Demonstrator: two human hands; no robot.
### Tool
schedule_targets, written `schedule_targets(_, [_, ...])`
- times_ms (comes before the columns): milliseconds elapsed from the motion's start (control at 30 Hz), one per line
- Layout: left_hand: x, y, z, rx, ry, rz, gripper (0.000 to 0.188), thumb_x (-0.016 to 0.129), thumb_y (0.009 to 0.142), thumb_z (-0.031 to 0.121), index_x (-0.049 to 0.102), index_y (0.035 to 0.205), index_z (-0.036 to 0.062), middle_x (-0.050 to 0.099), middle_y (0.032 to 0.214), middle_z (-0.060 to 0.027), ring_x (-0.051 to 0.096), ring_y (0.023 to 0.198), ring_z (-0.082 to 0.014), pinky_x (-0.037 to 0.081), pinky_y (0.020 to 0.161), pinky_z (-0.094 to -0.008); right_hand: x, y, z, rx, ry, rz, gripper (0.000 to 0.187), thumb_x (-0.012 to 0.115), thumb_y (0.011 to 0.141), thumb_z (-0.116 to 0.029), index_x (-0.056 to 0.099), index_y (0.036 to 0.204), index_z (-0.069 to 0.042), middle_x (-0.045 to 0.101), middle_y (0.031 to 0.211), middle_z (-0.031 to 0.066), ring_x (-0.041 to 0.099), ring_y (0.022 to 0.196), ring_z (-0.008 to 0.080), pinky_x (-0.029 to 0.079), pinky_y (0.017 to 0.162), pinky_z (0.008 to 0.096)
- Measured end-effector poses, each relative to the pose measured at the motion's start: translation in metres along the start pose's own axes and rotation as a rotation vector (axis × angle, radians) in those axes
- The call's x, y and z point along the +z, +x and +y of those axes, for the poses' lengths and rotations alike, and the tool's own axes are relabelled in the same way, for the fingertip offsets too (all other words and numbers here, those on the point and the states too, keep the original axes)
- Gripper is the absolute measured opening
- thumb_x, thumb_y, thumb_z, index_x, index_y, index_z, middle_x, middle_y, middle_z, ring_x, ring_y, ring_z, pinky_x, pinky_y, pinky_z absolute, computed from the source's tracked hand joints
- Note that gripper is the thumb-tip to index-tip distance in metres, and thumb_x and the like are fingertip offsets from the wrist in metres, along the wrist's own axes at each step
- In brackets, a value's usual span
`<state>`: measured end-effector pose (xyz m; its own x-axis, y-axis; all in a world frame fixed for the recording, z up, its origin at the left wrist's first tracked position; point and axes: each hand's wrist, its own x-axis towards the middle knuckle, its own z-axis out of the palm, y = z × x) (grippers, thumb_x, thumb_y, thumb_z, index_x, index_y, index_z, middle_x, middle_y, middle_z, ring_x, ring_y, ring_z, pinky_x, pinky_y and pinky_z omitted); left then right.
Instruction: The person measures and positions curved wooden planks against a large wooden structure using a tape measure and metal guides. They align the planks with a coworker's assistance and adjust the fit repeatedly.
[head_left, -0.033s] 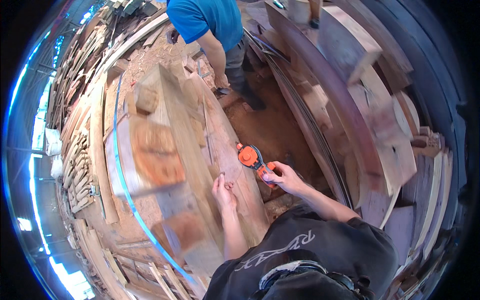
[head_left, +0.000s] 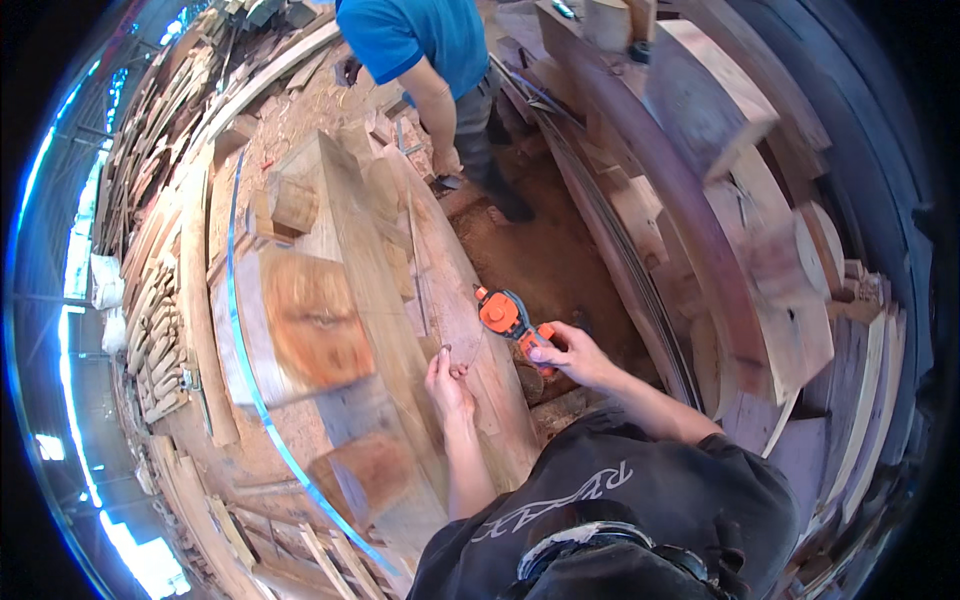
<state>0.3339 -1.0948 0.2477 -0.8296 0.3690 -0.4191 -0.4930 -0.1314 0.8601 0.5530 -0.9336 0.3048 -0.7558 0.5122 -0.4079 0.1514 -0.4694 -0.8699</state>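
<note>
My right hand [head_left: 580, 357] grips an orange and black chalk line reel [head_left: 505, 316] by its handle end, and the round body points away to the far left. Lower and to the left, my left hand [head_left: 453, 388] is closed in a pinch, with thumb and fingertips together. Whatever sits between those fingertips is too small to make out; a faint thin thread seems to run between it and the reel. Both hands are above a long pale timber [head_left: 465, 300], and the left one is close to a thick squared beam [head_left: 365, 250].
Ahead stands a person in a blue shirt [head_left: 445, 45], one arm hanging over the timber. Wooden blocks [head_left: 315, 320] lie across the beam. A curved reddish plank [head_left: 660, 150] and more timber stand at the right. Wood piles [head_left: 150, 160] line the left, and brown ground [head_left: 545, 250] shows between.
The view has shifted very slightly. Both hands and the reel keep nearly the same pose.
</note>
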Motion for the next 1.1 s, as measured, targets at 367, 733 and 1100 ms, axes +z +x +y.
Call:
schedule_targets(367, [0.142, 0.137, 0.109, 0.072, -0.217, 0.143, 0.015, 0.068, 0.099, 0.017, 0.069, 0.106, 0.0038, 0.051, 0.071, 0.0018, 0.048, 0.065, -0.0104, 0.052, 0.079, -0.0358, -0.095, 0.207, -0.160, 0.076, -0.489, 0.041, 0.053, 0.080, 0.082, -0.050, 0.066, 0.101, -0.002, 0.072, 0.083, 0.0076, 0.069, 0.079, 0.0162, 0.053, 0.074, 0.0335])
schedule_targets(733, [0.239, 0.354, 0.142, 0.126, -0.131, 0.229, 0.016, 0.071, 0.099, 0.022, 0.066, 0.097, 0.0068, 0.044, 0.062, 0.0043, 0.046, 0.056, -0.0089, 0.054, 0.075, -0.0355, -0.123, 0.456, -0.232, 0.081, -0.728, 0.015, 0.063, 0.080, 0.081, -0.054, 0.066, 0.108, 0.001, 0.073, 0.092, 0.0150, 0.072, 0.085, 0.0245, 0.055, 0.080, 0.0373])
schedule_targets(1100, [0.311, 0.528, 0.220, 0.108, 0.081, 0.380, 0.014, 0.070, 0.099, 0.017, 0.062, 0.092, 0.0086, 0.044, 0.066, 0.0046, 0.045, 0.058, -0.0073, 0.056, 0.070, -0.0319, -0.123, 0.683, -0.294, 0.105, -1.051, -0.238, 0.044, 0.077, 0.078, -0.042, 0.070, 0.104, -0.008, 0.073, 0.102, 0.0161, 0.070, 0.099, 0.0332, 0.054, 0.089, 0.0455])
